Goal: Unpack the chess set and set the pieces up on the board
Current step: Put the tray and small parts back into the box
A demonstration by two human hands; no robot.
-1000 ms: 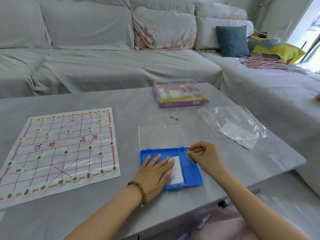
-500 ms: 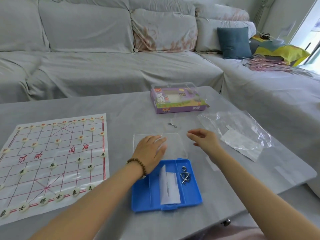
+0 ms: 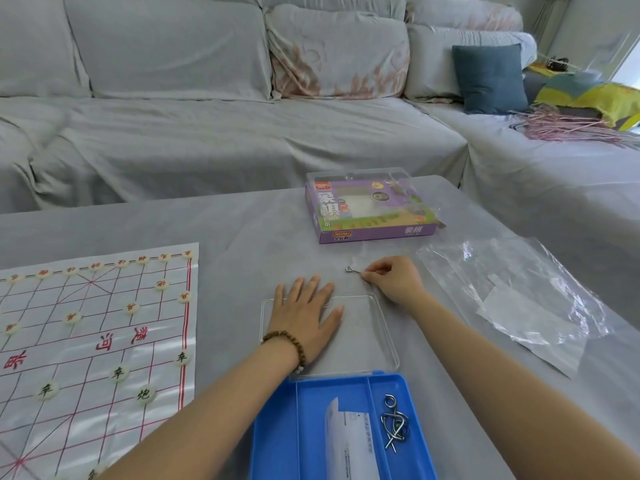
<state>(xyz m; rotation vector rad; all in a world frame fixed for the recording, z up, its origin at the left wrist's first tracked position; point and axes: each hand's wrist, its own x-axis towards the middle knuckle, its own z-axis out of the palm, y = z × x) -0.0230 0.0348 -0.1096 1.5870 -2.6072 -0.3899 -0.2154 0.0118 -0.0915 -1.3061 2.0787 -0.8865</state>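
The left hand lies flat with straight, spread fingers on the clear lid hinged open behind the blue case. Just beyond that lid, the right hand pinches a small wire hook at the table surface. Left of the blue case lies the chess board with round pieces on its lines, farther behind the case sits the purple chess box, to its right a clear plastic bag, and inside it a folded leaflet and tangled metal rings.
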